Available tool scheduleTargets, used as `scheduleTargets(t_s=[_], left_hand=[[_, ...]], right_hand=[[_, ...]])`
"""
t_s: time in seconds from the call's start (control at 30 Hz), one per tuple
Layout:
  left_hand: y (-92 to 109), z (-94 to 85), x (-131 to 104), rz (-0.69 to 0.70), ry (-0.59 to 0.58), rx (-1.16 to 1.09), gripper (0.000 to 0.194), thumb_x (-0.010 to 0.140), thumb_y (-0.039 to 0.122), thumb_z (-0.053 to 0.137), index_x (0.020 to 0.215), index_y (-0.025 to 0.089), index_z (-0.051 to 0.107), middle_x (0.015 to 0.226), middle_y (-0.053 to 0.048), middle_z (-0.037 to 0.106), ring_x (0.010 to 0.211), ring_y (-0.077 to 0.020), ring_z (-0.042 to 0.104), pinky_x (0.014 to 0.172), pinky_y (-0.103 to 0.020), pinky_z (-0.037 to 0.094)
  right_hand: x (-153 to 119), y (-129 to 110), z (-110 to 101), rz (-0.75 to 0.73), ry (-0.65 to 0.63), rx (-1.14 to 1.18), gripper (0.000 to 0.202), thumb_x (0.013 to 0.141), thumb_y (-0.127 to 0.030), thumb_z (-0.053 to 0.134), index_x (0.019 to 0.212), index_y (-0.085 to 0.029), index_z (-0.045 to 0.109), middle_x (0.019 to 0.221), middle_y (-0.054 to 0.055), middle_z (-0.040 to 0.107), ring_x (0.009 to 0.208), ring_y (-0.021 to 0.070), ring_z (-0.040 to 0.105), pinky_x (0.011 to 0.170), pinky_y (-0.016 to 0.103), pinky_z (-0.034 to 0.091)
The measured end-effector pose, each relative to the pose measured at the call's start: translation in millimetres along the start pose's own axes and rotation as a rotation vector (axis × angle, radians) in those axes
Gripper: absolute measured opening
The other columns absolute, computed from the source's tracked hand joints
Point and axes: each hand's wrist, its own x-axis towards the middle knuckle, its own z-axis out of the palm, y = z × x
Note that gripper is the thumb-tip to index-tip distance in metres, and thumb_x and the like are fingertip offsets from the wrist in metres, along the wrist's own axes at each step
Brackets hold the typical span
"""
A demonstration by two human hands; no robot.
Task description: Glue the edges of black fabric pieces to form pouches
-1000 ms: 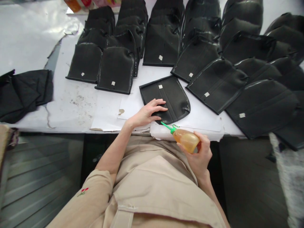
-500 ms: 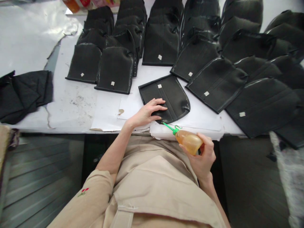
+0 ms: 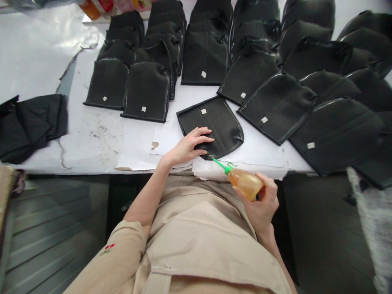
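A flat black fabric piece (image 3: 225,126) with one rounded end and a small white tag lies near the table's front edge. My left hand (image 3: 192,145) rests on its left part, fingers spread and stretched out, palm down. In my right hand (image 3: 263,200) is a squeeze bottle (image 3: 245,183) of amber liquid, gripped round its body and tilted to the left. Its long green nozzle points at the near edge of the black piece, just right of my left thumb. Whether the tip touches the fabric I cannot tell.
Similar black pieces lie in overlapping rows at the back (image 3: 208,49) and right (image 3: 337,130) of the white-covered table (image 3: 137,143). Folded black cloth (image 3: 33,122) sits at the left. A colourful printed item (image 3: 116,6) stands at the far back.
The bottle and its nozzle tip have shifted slightly to the right along the near edge of the black piece. My left hand stays in place on the fabric.
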Motion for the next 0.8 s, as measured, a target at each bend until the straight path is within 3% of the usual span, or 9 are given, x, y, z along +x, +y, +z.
scheduleTargets(t_s=[0.07, 0.17, 0.23, 0.33, 0.43, 0.6, 0.8], left_hand=[[1.0, 0.4, 0.0, -0.001, 0.000, 0.004, 0.040, 0.090, 0.022, 0.070, 0.130, 0.024, 0.068, 0.149, -0.015, 0.054, 0.147, -0.0308, 0.043, 0.124, -0.058, 0.030], [2.9, 1.4, -0.1, -0.012, 0.005, 0.014, 0.040, 0.090, 0.021, 0.069, 0.130, 0.025, 0.067, 0.150, -0.014, 0.054, 0.147, -0.0305, 0.043, 0.124, -0.059, 0.030], [3.5, 2.3, -0.2, -0.019, 0.009, 0.025, 0.040, 0.091, 0.021, 0.069, 0.130, 0.025, 0.067, 0.150, -0.014, 0.054, 0.147, -0.0303, 0.043, 0.124, -0.059, 0.030], [3.1, 3.5, -0.4, -0.015, 0.014, 0.038, 0.039, 0.091, 0.021, 0.069, 0.130, 0.024, 0.067, 0.150, -0.015, 0.054, 0.147, -0.0304, 0.043, 0.124, -0.059, 0.031], [2.4, 4.2, -0.5, -0.006, 0.019, 0.041, 0.039, 0.091, 0.022, 0.070, 0.130, 0.023, 0.067, 0.150, -0.016, 0.054, 0.147, -0.0306, 0.043, 0.124, -0.059, 0.031], [3.8, 4.3, -0.9, -0.007, 0.022, 0.039, 0.039, 0.092, 0.023, 0.069, 0.130, 0.024, 0.067, 0.150, -0.015, 0.054, 0.147, -0.0304, 0.044, 0.124, -0.060, 0.030], [4.0, 4.5, -1.2, -0.002, 0.028, 0.036, 0.038, 0.092, 0.024, 0.069, 0.130, 0.024, 0.067, 0.150, -0.015, 0.054, 0.147, -0.0307, 0.043, 0.124, -0.059, 0.030]], right_hand=[[-0.6, -6.3, 3.1, 0.154, -0.010, 0.112, 0.067, 0.068, -0.039, 0.093, 0.125, -0.023, 0.062, 0.112, 0.008, 0.066, 0.096, 0.0246, 0.067, 0.076, 0.036, 0.061], [3.3, -13.7, 3.6, 0.451, -0.025, 0.419, 0.054, 0.077, -0.044, 0.085, 0.120, -0.023, 0.060, 0.105, 0.006, 0.066, 0.084, 0.0228, 0.068, 0.060, 0.034, 0.061], [8.8, -14.5, 1.5, 0.545, 0.003, 0.565, 0.049, 0.081, -0.046, 0.080, 0.118, -0.023, 0.058, 0.104, 0.005, 0.066, 0.077, 0.0211, 0.068, 0.051, 0.031, 0.058], [17.8, -10.6, -1.6, 0.467, 0.100, 0.448, 0.057, 0.071, -0.041, 0.089, 0.117, -0.023, 0.060, 0.110, 0.005, 0.064, 0.083, 0.0212, 0.068, 0.058, 0.032, 0.061], [22.8, -6.6, -0.8, 0.318, 0.102, 0.244, 0.064, 0.064, -0.039, 0.094, 0.117, -0.022, 0.062, 0.110, 0.005, 0.064, 0.090, 0.0224, 0.067, 0.072, 0.036, 0.062], [18.1, -5.1, 5.3, 0.147, 0.004, 0.086, 0.066, 0.067, -0.043, 0.093, 0.122, -0.022, 0.062, 0.113, 0.007, 0.067, 0.097, 0.0246, 0.068, 0.080, 0.038, 0.060], [10.6, -3.8, 5.3, 0.070, -0.010, 0.019, 0.067, 0.071, -0.044, 0.091, 0.127, -0.022, 0.061, 0.115, 0.008, 0.067, 0.100, 0.0253, 0.069, 0.077, 0.036, 0.060]])
